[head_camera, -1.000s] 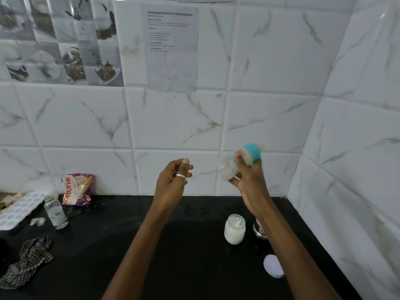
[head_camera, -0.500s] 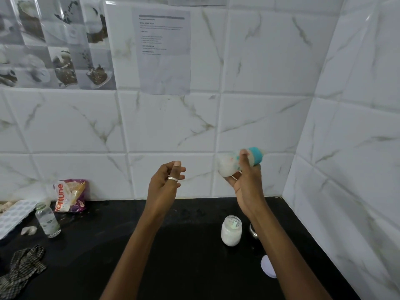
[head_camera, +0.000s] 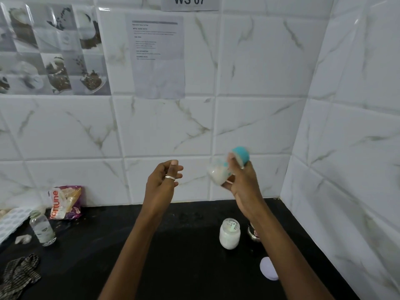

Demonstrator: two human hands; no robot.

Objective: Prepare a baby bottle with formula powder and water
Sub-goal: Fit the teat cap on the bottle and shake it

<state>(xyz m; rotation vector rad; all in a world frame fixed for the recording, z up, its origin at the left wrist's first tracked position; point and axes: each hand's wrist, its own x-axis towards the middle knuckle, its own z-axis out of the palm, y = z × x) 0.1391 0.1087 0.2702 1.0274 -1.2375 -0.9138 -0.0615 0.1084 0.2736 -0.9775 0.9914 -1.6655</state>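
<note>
My right hand point(head_camera: 243, 184) is raised in front of the tiled wall and grips a baby bottle point(head_camera: 218, 173) with a teal cap. The bottle lies sideways, motion-blurred, with milky white liquid inside. My left hand point(head_camera: 163, 180) hovers level with it to the left, empty, fingers loosely curled, a ring on one finger. Below on the black counter point(head_camera: 173, 256) stands an uncapped glass jar of white formula powder point(head_camera: 229, 234) with a scoop inside. A small clear water bottle point(head_camera: 42, 231) stands at the far left.
A round white lid point(head_camera: 268, 268) lies at the right, and a small steel vessel point(head_camera: 253, 233) sits half hidden behind my right forearm. At the left are a "fortune" packet point(head_camera: 65, 202), a white patterned tray point(head_camera: 10, 221) and a checked cloth point(head_camera: 19, 273). Tiled walls close the right corner.
The bottle in my right hand has shifted slightly and stays blurred across the frames, as in shaking. My left hand keeps its pose. The camera has tilted upward a little.
</note>
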